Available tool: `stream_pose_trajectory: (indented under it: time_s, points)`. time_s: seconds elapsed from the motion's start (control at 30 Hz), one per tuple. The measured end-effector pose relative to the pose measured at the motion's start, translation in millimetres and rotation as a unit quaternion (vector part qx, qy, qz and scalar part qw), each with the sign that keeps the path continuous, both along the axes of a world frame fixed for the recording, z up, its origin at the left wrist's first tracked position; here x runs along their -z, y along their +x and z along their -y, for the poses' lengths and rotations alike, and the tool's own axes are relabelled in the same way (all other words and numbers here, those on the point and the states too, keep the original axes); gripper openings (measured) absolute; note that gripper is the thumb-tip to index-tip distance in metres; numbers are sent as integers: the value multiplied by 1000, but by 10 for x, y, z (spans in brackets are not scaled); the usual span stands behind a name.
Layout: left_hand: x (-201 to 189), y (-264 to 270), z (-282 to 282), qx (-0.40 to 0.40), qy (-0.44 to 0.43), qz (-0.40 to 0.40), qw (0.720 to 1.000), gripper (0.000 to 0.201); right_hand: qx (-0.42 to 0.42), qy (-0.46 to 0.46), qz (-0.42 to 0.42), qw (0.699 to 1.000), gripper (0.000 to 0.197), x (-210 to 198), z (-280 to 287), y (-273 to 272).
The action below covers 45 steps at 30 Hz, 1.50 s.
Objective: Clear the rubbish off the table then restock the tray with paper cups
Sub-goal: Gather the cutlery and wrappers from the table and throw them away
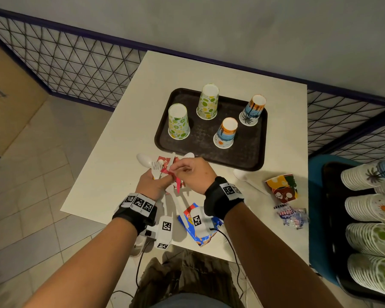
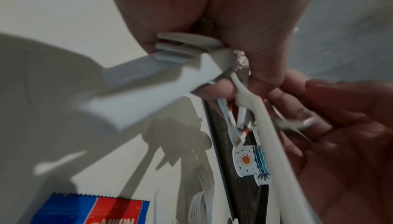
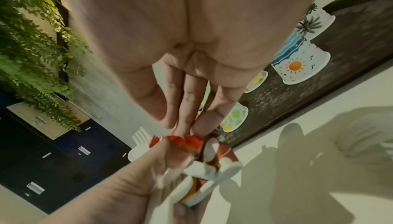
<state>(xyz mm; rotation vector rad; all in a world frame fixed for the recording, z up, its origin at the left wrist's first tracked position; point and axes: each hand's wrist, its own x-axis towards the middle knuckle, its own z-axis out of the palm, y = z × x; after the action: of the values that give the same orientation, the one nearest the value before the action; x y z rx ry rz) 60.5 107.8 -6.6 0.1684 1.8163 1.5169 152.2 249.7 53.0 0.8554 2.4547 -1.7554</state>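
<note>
My left hand grips a bundle of white plastic cutlery, with a fork sticking out on top, over the table's near left part. My right hand meets it from the right and pinches a crumpled red wrapper against the bundle. The right wrist view shows my fingertips on that red wrapper. Behind the hands lies the dark tray with several patterned paper cups standing upside down, such as a lime one. Loose on the table are a crushed cup, a clear wrapper and a blue wrapper.
A white spoon lies right of my hands on the white table. Stacks of paper cups lie in a blue bin beyond the table's right edge. A wire-mesh fence runs behind the table. Cables hang from my wristbands.
</note>
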Motion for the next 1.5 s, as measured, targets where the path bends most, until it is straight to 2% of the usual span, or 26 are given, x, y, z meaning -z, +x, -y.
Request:
stream_pose_trajectory:
  time_s: [0.13, 0.23, 0.37, 0.47, 0.57, 0.67, 0.73, 0.8, 0.87, 0.93, 1.0, 1.03, 1.1, 1.3, 1.5]
  points:
    - [35, -16, -4, 18, 6, 21, 1000, 41, -3, 14, 4, 1000, 24, -7, -63, 75]
    - [41, 8, -7, 33, 27, 49, 998, 44, 6, -5, 6, 1000, 26, -24, -67, 67]
    - [13, 36, -38, 21, 41, 53, 998, 45, 3, -17, -5, 1000, 28, -29, 12, 34]
    - [-28, 42, -68, 23, 48, 48, 997, 33, 23, -22, -30, 999, 33, -11, 57, 27]
    - [-47, 25, -100, 19, 72, 62, 995, 35, 39, 17, -63, 997, 33, -22, 93, 45]
    - [-83, 8, -132, -7, 81, 76, 994, 45, 104, 38, -113, 987, 29, -62, 51, 120]
    - [-70, -24, -120, -26, 75, 74, 994, 43, 174, 4, -134, 976, 25, -29, -78, 218]
    - [-43, -53, -80, -32, 63, 73, 995, 40, 217, 43, -129, 967, 18, 91, -264, 399]
    - [-30, -70, -31, -30, 56, 79, 995, 40, 176, 189, -61, 964, 19, 235, -478, 621]
    - [-30, -69, 7, -39, 51, 89, 994, 39, 29, 298, 111, 948, 45, 361, -601, 807]
    - [-8, -69, 33, -48, 40, 89, 994, 42, -94, 320, 301, 894, 77, 471, -615, 929]
    - [23, -72, 43, -50, 33, 85, 995, 46, -129, 321, 350, 871, 86, 526, -606, 954]
    - [59, -70, 53, -51, 22, 81, 995, 48, -159, 327, 376, 852, 88, 623, -603, 954]
    - [50, -44, 65, -28, 15, 83, 996, 47, -147, 347, 329, 866, 47, 775, -672, 811]
    - [72, -26, 101, -15, -12, 74, 997, 44, -176, 337, 358, 853, 43, 798, -704, 587]
